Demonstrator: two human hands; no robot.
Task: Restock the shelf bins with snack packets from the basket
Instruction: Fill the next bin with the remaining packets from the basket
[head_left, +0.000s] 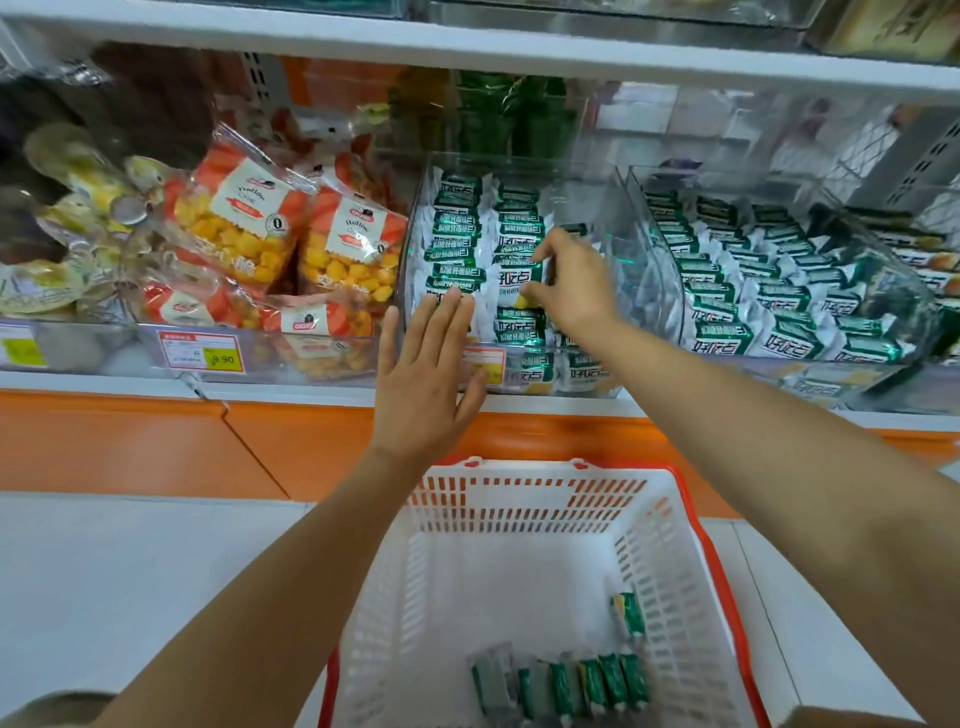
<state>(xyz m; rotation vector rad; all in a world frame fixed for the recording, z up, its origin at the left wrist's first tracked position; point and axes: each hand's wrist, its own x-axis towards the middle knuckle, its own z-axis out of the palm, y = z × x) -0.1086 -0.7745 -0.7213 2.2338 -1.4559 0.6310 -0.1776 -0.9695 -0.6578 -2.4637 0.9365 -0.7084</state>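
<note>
Shop shelf (104, 385), right hand (576, 286) pinching green packet (517, 276) inside clear bin (626, 244), left hand (426, 374) flat against it.

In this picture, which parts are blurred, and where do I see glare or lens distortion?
Head view: the right hand, pinching a green-and-white snack packet, is smeared by motion; the left hand is sharp; the green packets in the white plastic basket look soft; the clear plastic shelf bin carries reflections; the white shelf edge bows slightly from the wide lens.
</note>
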